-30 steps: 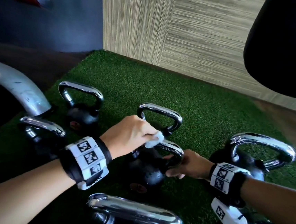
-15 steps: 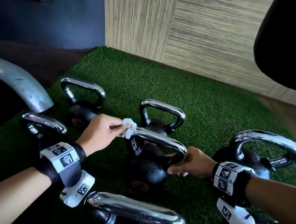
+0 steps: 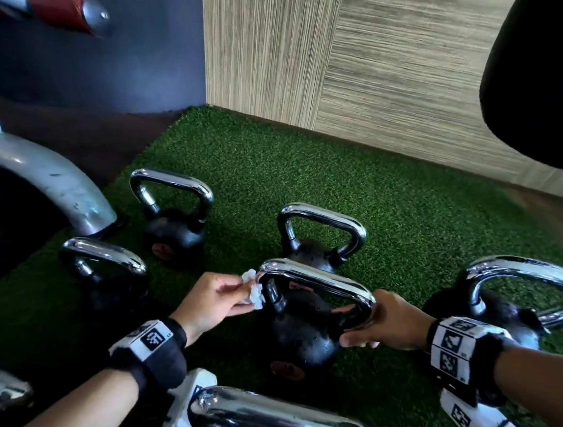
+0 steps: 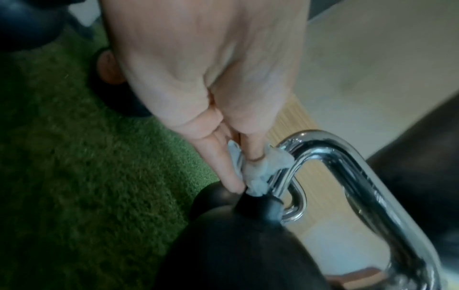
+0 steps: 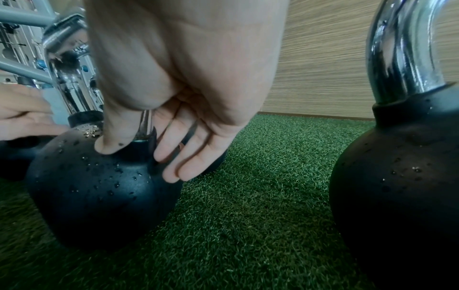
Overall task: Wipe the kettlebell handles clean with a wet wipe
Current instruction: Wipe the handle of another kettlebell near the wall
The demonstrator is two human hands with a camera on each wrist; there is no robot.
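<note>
Green turf mat (image 3: 312, 168) in the wall corner carries several kettlebells. Head view: my left hand (image 3: 216, 301) pinches the wet wipe (image 3: 254, 291) against the left bend of the middle kettlebell's handle (image 3: 318, 277); right hand (image 3: 390, 322) grips the handle's right post. Left wrist view: wipe low on that post. Right wrist view: droplets on the bell (image 5: 99, 192). I judge the other handles remain.

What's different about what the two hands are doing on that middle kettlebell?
The left hand pinches a white wet wipe against the left leg of the chrome handle; the right hand holds no wipe.
The right hand grips the handle's right leg bare, thumb down on the black ball.
Both touch the same kettlebell, on green turf.
</note>
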